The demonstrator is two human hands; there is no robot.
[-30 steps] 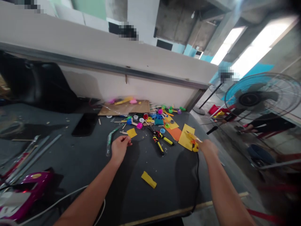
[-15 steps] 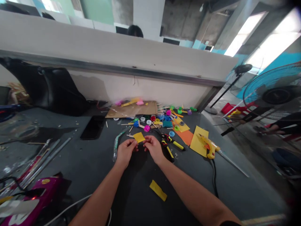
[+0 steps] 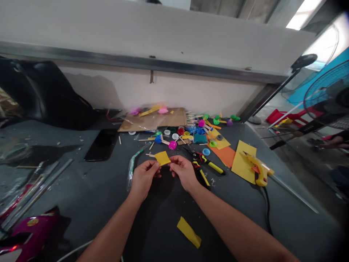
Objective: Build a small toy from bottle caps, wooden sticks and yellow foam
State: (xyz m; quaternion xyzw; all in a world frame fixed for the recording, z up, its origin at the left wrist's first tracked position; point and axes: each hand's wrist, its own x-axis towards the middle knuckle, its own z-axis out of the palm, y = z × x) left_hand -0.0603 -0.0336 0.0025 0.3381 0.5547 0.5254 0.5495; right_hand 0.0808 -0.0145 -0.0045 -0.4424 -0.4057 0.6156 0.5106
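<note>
A small yellow piece of paper [image 3: 163, 158] is held up between my two hands over the dark table. My left hand [image 3: 145, 177] pinches its lower left edge between thumb and fingers. On the other side, my right hand [image 3: 185, 172] has thumb and fingertips closed at its right corner. Thin wooden sticks [image 3: 150, 155] show just left of the paper; whether they touch it I cannot tell. Nearer to me lies a crumpled yellow strip [image 3: 189, 232]. Pliers with yellow-and-black handles [image 3: 213, 165] rest right of my right hand.
A yellow glue gun [image 3: 261, 171] lies on a yellow sheet [image 3: 243, 160] at the right. Bottle caps, sticks and cardboard [image 3: 152, 122] crowd the back. A phone [image 3: 101, 145], a bent plastic tube [image 3: 131, 171] and a black bag [image 3: 51, 94] are leftward, with a magenta device [image 3: 35, 233] nearer.
The view has tilted down and shifted slightly, so the partition fills more of the top. Both hands keep the yellow paper in much the same hold.
</note>
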